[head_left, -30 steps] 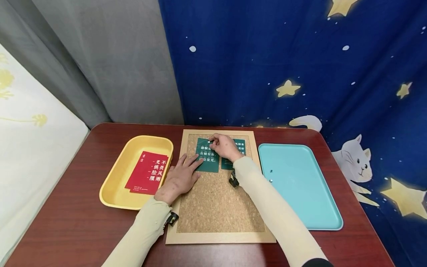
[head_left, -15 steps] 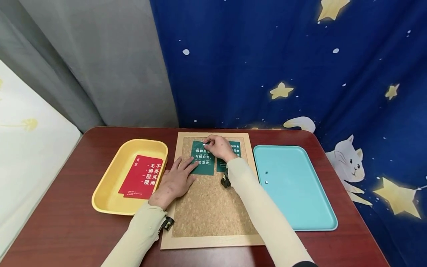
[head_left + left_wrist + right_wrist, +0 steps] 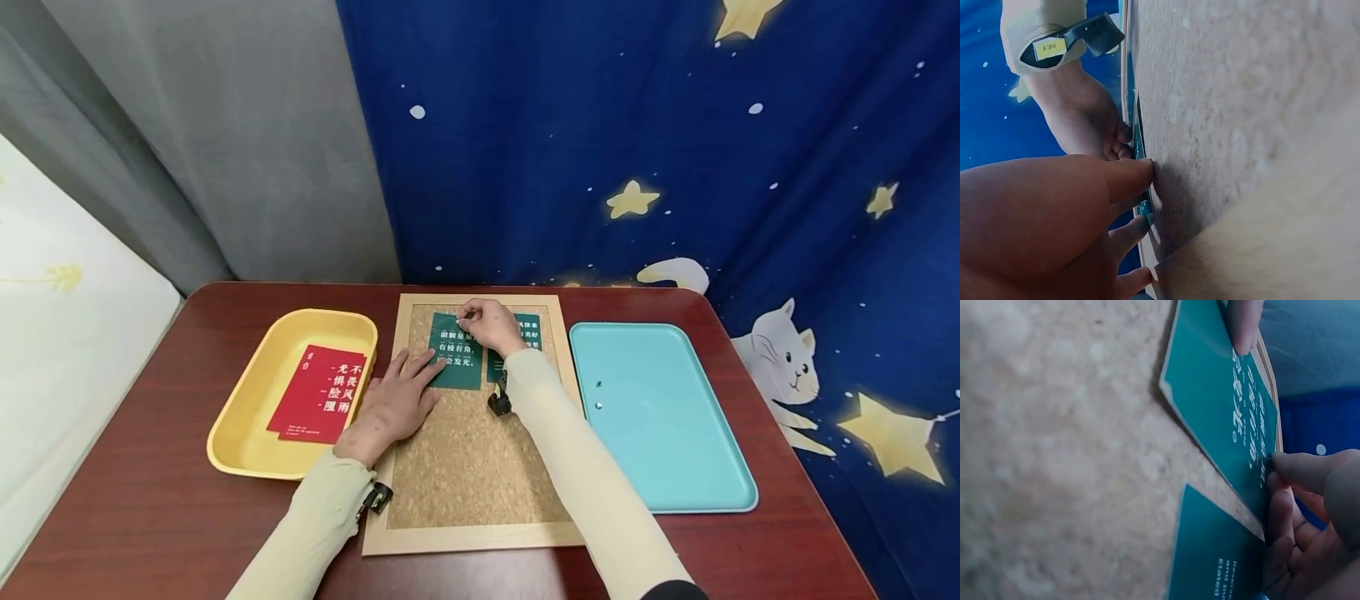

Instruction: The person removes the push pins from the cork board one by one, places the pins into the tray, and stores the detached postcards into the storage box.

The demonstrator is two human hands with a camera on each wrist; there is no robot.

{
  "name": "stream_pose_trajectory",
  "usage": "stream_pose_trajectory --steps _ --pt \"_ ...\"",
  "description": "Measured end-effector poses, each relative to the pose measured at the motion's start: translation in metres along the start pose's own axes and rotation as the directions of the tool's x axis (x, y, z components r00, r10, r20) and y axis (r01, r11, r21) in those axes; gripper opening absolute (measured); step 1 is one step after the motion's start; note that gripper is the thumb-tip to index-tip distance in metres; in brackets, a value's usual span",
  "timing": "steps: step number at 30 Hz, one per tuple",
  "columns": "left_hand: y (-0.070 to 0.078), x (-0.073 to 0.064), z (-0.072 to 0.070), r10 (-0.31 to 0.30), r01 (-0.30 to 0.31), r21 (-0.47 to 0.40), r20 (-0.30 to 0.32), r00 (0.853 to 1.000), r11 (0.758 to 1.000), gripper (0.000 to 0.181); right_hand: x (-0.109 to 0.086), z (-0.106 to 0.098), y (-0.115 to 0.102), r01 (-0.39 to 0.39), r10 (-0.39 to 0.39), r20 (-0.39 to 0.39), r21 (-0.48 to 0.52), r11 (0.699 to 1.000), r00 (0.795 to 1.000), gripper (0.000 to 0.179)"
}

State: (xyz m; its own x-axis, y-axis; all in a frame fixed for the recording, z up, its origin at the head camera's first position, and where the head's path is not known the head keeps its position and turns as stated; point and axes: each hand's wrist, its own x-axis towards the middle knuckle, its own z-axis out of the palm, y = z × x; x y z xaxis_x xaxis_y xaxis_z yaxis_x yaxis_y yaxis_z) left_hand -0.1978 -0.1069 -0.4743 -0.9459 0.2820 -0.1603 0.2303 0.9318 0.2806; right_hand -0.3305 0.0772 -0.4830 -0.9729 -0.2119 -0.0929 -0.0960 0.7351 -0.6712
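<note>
A framed corkboard (image 3: 480, 467) lies on the table, with two green cards near its top edge. On the left green card (image 3: 463, 375), the spread fingers of my left hand (image 3: 396, 406) rest at its lower left, while the palm lies over the wooden frame. My right hand (image 3: 491, 325) pinches a small pale push pin (image 3: 460, 320) at that card's top edge. The second green card (image 3: 531, 340) sits just right of it, partly covered by my right hand and wrist. In the right wrist view, the thumb and fingers meet at the upper edge of the first card (image 3: 1200, 387).
To the left stands a yellow tub (image 3: 240, 400) holding red cards (image 3: 315, 392) with white writing. A turquoise tray (image 3: 675, 433) on the right has two small push pins (image 3: 598, 406) near its left side. Curtains hang behind the table (image 3: 150, 500).
The head view has shifted slightly. Both hands keep nearly the same places on the board; my right fingers stay at the card's top edge around the push pin.
</note>
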Motion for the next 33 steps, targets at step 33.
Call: stream_pose_trajectory --steps 33 --pt "-0.0002 -0.0007 0.0001 -0.008 0.008 -0.016 0.002 1.0 1.0 0.055 0.0017 -0.0003 0.0087 -0.025 0.025 -0.003 0.085 0.996 1.0 0.013"
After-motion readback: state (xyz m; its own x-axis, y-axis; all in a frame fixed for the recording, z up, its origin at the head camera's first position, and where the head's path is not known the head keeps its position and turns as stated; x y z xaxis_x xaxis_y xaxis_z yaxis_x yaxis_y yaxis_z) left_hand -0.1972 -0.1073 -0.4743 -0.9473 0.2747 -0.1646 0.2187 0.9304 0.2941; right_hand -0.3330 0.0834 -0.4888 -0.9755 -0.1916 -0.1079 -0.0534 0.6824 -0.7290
